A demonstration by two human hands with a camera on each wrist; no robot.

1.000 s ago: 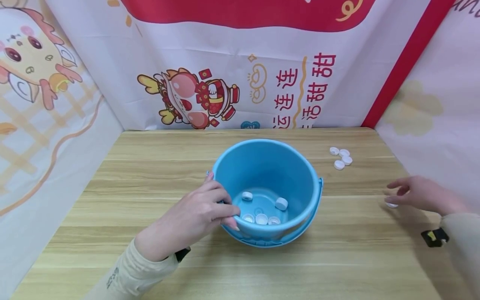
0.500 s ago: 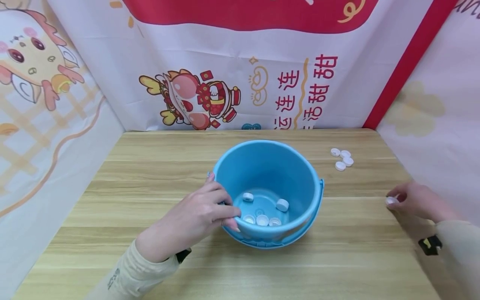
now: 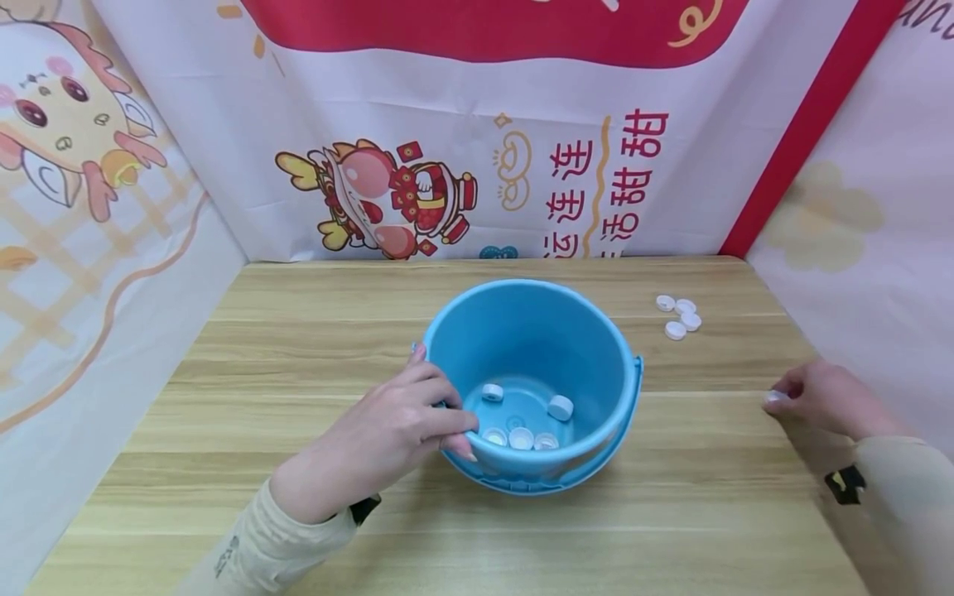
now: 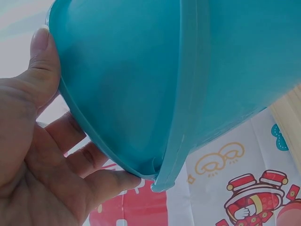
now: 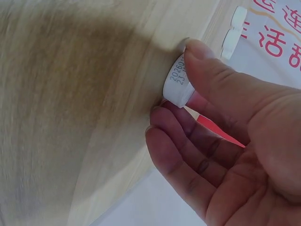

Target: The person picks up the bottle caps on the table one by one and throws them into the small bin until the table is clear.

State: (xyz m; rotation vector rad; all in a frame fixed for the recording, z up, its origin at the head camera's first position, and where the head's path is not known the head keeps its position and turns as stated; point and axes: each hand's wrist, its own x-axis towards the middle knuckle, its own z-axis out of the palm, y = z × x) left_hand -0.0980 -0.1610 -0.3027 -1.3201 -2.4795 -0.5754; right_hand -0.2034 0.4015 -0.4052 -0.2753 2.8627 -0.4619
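My left hand (image 3: 402, 422) grips the near-left rim of a blue bucket (image 3: 522, 327); in the left wrist view the thumb lies on one side of the bucket's rim (image 4: 77, 110) and the fingers on the other. Several white bottle caps (image 3: 521, 438) lie on the bucket's floor. At the right side of the table, my right hand (image 3: 835, 401) pinches a single white bottle cap (image 3: 776, 396). The right wrist view shows printed digits on the side of that cap (image 5: 176, 84), with the thumb against it; part of the cap is hidden by the thumb.
Several more white caps (image 3: 676, 330) lie in a cluster on the wooden table (image 3: 298, 331), right of the bucket and towards the back. The bucket's handle (image 3: 629, 414) hangs down along its near-right side. Printed cloth walls (image 3: 417, 91) bound the table behind and at both sides.
My right hand has come down to the cap at the right and its fingers have closed on it. The left hand and the bucket have stayed in place.
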